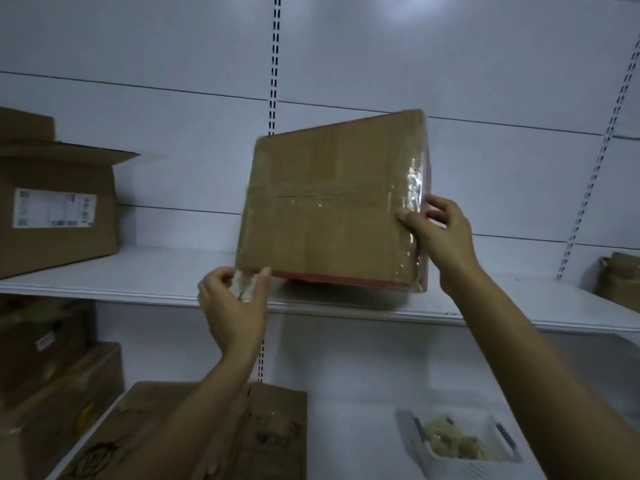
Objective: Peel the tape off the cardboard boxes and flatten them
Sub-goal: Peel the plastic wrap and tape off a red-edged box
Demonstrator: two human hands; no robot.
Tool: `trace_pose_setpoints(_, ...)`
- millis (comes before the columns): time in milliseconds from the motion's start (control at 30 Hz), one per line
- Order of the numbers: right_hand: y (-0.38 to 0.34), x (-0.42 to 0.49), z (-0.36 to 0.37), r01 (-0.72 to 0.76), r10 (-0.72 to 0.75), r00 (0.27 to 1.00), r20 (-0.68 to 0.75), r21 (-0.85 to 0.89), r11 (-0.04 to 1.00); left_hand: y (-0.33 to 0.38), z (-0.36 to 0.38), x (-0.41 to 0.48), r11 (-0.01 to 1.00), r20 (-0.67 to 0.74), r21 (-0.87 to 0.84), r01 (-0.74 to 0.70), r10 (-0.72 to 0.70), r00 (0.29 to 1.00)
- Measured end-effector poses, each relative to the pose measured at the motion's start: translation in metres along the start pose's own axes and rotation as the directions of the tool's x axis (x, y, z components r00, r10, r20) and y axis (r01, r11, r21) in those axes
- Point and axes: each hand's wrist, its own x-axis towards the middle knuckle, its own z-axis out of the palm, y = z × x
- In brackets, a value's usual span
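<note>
Left fingers: we see the left hand (232,303) with thumb and forefinger curled together, pinching a loose strip of clear tape (246,289) just under the lower left corner of the cardboard box (325,216).
Right fingers: the right hand (441,230) grips the box's right edge, with the thumb pressed on the front face and the other fingers wrapped behind the edge.
Box position: we find the box between both hands, tilted with its right side higher. Its lower edge is just over the white shelf (138,282); we cannot tell whether it touches.
Tape on box: glossy clear tape runs down the right edge beneath the right thumb and along the centre seam. The pinched strip meets the box at the lower left corner.
Count, task items: one box in hand, one strip pinched, two hands engaged.
Count, shelf: one open labelled box (59,209) at left, a second box (24,124) behind it, and one more box (620,278) at far right.
Count, below: one flattened cardboard sheet (270,431) and one white basket (505,441). The boxes stacked at lower left are too dim for us to count.
</note>
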Motion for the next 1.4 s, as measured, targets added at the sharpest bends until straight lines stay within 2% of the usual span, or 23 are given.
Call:
trace_pose_setpoints(33, 0.014, 0.002, -0.016, -0.055, 0.057, 0.998, -0.025, 0.052, 0.997, 0.001, 0.0, 0.01, 0.998, -0.007, -0.012, 0.059, -0.059, 0.998)
trace_pose_setpoints(67, 0.028, 0.002, -0.031, -0.092, 0.096, 0.995, -0.041, 0.084, 0.992, 0.003, 0.002, 0.019, 0.991, 0.052, -0.009, 0.13, -0.13, 0.99)
trace_pose_setpoints(133, 0.051, 0.002, -0.053, -0.11, 0.117, 0.991, -0.066, 0.099, 0.989, 0.008, 0.011, 0.03, 0.975, 0.302, 0.0, 0.221, -0.211, 0.93)
trace_pose_setpoints(200, 0.062, 0.004, -0.065, -0.096, 0.103, 0.991, -0.086, 0.075, 0.993, 0.017, 0.025, 0.028, 0.968, 0.547, -0.05, 0.246, -0.179, 0.818)
trace_pose_setpoints(233, 0.066, 0.004, -0.068, -0.09, 0.094, 0.992, -0.078, 0.062, 0.994, 0.019, 0.032, 0.023, 0.971, 0.586, -0.06, 0.232, -0.154, 0.796)
trace_pose_setpoints(333, 0.081, 0.005, -0.072, -0.125, 0.126, 0.991, -0.047, 0.009, 0.992, 0.017, 0.046, 0.005, 0.964, 0.494, -0.023, 0.264, -0.218, 0.842)
trace_pose_setpoints(367, 0.086, 0.005, -0.071, -0.16, 0.156, 0.984, -0.082, -0.047, 0.986, 0.013, 0.048, -0.002, 0.956, 0.498, -0.004, 0.292, -0.252, 0.83)
trace_pose_setpoints(433, 0.088, 0.003, -0.061, -0.254, 0.201, 0.956, -0.212, -0.26, 0.932, 0.005, 0.051, -0.014, 0.947, 0.535, 0.024, 0.322, -0.284, 0.796)
trace_pose_setpoints(467, 0.084, 0.0, -0.051, -0.243, 0.148, 0.952, -0.267, -0.372, 0.896, 0.001, 0.053, -0.02, 0.947, 0.543, 0.027, 0.32, -0.283, 0.79)
trace_pose_setpoints(500, 0.076, -0.003, -0.038, -0.149, 0.014, 0.96, -0.281, -0.465, 0.873, -0.002, 0.055, -0.024, 0.952, 0.542, 0.026, 0.304, -0.269, 0.796)
trace_pose_setpoints(533, 0.066, -0.006, -0.023, 0.011, -0.169, 0.954, -0.247, -0.536, 0.844, -0.004, 0.056, -0.026, 0.96, 0.531, 0.028, 0.279, -0.251, 0.81)
trace_pose_setpoints(600, 0.041, -0.007, 0.007, 0.319, -0.467, 0.881, -0.073, -0.639, 0.7, -0.006, 0.061, -0.027, 0.969, 0.494, 0.035, 0.245, -0.23, 0.839)
trace_pose_setpoints(667, 0.019, 0.004, 0.035, 0.485, -0.572, 0.81, 0.127, -0.694, 0.533, -0.009, 0.063, -0.024, 0.972, 0.476, 0.031, 0.233, -0.219, 0.852)
trace_pose_setpoints(767, 0.0, 0.032, 0.072, 0.572, -0.551, 0.774, 0.312, -0.719, 0.396, -0.015, 0.062, -0.02, 0.98, 0.487, 0.063, 0.187, -0.194, 0.851)
trace_pose_setpoints(833, 0.0, 0.048, 0.09, 0.565, -0.519, 0.786, 0.335, -0.73, 0.384, -0.02, 0.061, -0.02, 0.981, 0.478, 0.077, 0.178, -0.193, 0.857)
trace_pose_setpoints(900, 0.01, 0.057, 0.098, 0.552, -0.546, 0.778, 0.311, -0.754, 0.358, -0.028, 0.061, -0.021, 0.978, 0.464, 0.037, 0.204, -0.198, 0.864)
trace_pose_setpoints(1000, 0.025, 0.063, 0.106, 0.555, -0.701, 0.678, 0.221, -0.779, 0.291, -0.039, 0.059, -0.016, 0.988, 0.479, -0.006, 0.157, -0.135, 0.868)
trace_pose_setpoints(1067, 0.031, 0.066, 0.11, 0.539, -0.747, 0.638, 0.186, -0.801, 0.261, -0.045, 0.057, -0.007, 0.988, 0.511, -0.044, 0.151, -0.107, 0.853)
trace_pose_setpoints(1267, 0.037, 0.063, 0.113, 0.529, -0.742, 0.651, 0.162, -0.798, 0.29, -0.054, 0.049, 0.006, 0.991, 0.631, -0.069, 0.111, -0.044, 0.775)
trace_pose_setpoints(1400, 0.039, 0.058, 0.116, 0.512, -0.749, 0.648, 0.136, -0.806, 0.297, -0.068, 0.047, 0.005, 0.994, 0.64, -0.064, 0.088, -0.027, 0.768)
